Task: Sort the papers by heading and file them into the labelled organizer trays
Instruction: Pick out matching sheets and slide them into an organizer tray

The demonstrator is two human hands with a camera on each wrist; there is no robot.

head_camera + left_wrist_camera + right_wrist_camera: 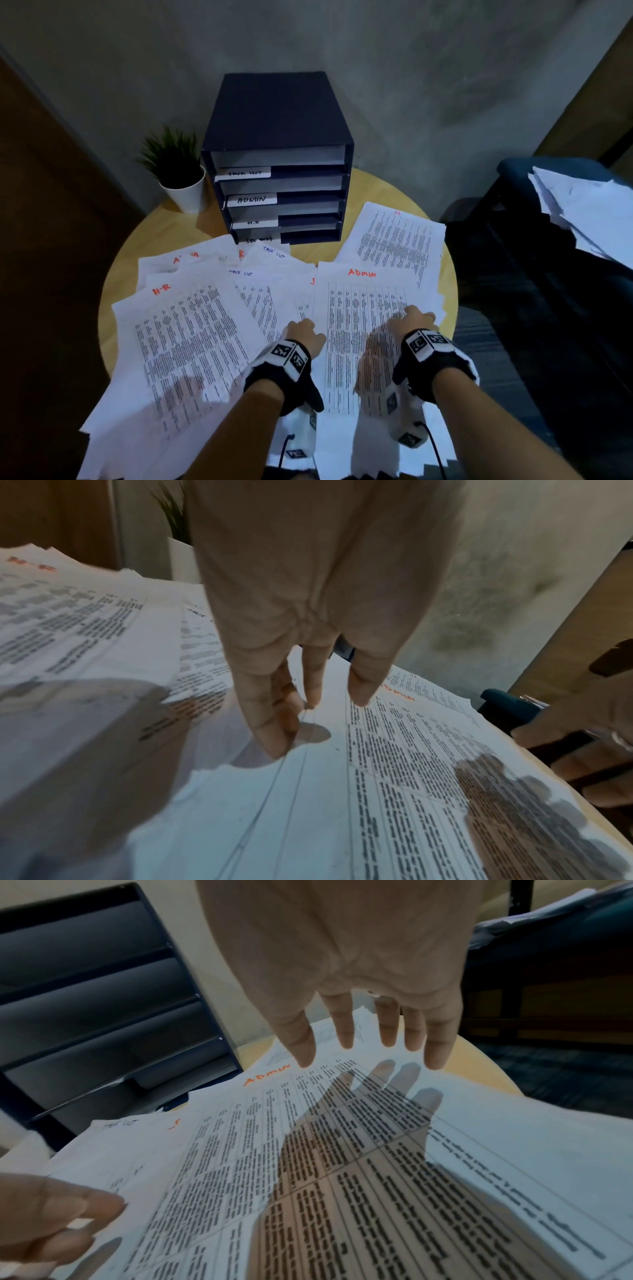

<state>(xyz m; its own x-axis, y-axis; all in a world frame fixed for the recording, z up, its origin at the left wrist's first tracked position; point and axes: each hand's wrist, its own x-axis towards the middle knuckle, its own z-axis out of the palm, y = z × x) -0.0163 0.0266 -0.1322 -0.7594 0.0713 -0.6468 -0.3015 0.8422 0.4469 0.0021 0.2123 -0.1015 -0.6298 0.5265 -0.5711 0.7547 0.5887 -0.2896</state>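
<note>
This looks like a small office corner. A dark navy stacked paper organizer [277, 157] with handwritten white tray labels reading TASK LIST, ADMIN and H.R stands on a round pale wooden worktop [387, 192], and printed white table sheets [191, 329] with handwritten headings lie fanned out in front of it. A small green plant in a white pot [181, 174] stands beside the organizer against a plain grey plaster wall [428, 68]. More loose white papers [579, 209] lie on a dark blue seat at the right

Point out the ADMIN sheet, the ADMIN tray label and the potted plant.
ADMIN sheet [363, 301]: head view, on its printed table below the red heading.
ADMIN tray label [251, 199]: head view, middle of the white strip on the organizer.
potted plant [186, 195]: head view, on its white pot.
</note>
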